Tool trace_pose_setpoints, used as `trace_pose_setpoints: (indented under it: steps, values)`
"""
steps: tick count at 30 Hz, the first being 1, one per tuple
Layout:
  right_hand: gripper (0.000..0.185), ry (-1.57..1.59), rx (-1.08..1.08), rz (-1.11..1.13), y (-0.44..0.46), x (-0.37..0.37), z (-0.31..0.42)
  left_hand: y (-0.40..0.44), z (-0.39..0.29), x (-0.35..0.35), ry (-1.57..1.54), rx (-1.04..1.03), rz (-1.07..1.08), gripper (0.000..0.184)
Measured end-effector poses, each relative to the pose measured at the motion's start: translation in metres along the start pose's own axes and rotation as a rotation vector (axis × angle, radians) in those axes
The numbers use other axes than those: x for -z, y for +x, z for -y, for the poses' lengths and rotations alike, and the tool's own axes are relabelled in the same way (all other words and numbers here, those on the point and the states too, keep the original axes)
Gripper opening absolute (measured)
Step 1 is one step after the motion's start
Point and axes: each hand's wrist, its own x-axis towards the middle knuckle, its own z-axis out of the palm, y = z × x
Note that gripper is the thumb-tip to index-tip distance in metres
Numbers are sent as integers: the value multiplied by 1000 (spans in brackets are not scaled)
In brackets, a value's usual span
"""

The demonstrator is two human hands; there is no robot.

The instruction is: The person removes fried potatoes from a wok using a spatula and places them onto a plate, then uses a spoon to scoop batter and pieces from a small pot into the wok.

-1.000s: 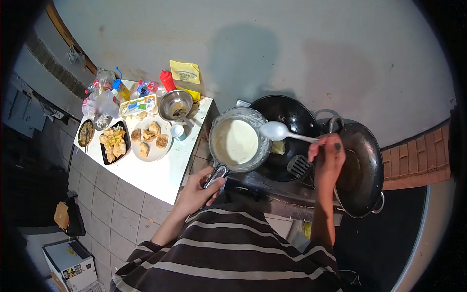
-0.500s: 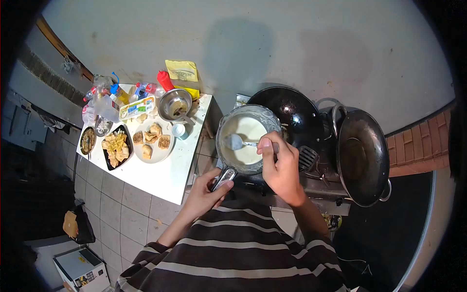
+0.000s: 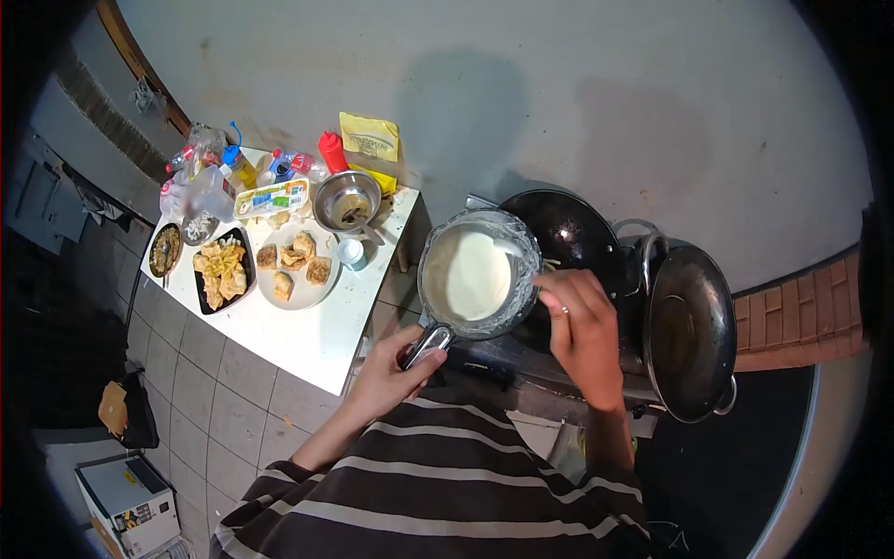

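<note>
Grey wall (image 3: 652,102) behind, white table (image 3: 321,345) leftward: left fingers (image 3: 425,367) clamp the pot handle (image 3: 431,342), right fingers (image 3: 566,293) a spoon (image 3: 508,247).

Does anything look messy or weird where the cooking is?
Yes, a little: pale smears streak the inner wall of the pot, up above the creamy mixture, so it looks messy. Nothing looks clearly spilled or broken.

Wht. table (image 3: 321,359), bearing: blk. tray (image 3: 250,264) w/ fried pcs. (image 3: 222,278); round plate (image 3: 305,295) w/ browned pcs. (image 3: 267,256); metal bowl (image 3: 331,196) w/ utensil handle (image 3: 372,234) over rim; labelled carton (image 3: 272,198); red squeeze btl. (image 3: 332,152); sm. wht. cup (image 3: 352,253) nr. plate. Yel. pkt. (image 3: 370,137), upright by wall (image 3: 605,121). Lg. wok (image 3: 698,382), far R. Wht. box (image 3: 130,503) on floor (image 3: 223,401), L.
</note>
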Motion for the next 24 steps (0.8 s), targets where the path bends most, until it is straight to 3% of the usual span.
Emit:
trace_pose_setpoints:
  steps: [5,7,11,13,24]
  values:
    - [10,-8,-9,32,-9,-15,-16,5,1,-2,12,-19,-41,20]
    - [16,165,-242,-6,-17,-18,-20,10,4,-2,73,-28,-57,21]
    - [25,389,-404,-68,-39,-34,-42,13,4,-7,81,-17,-73,21]
    - [28,757,-586,-171,-48,-45,-44,14,3,-8,91,-32,-68,21]
    - [29,966,-567,-232,-70,-59,-37,20,-1,-24,99,4,-82,16]
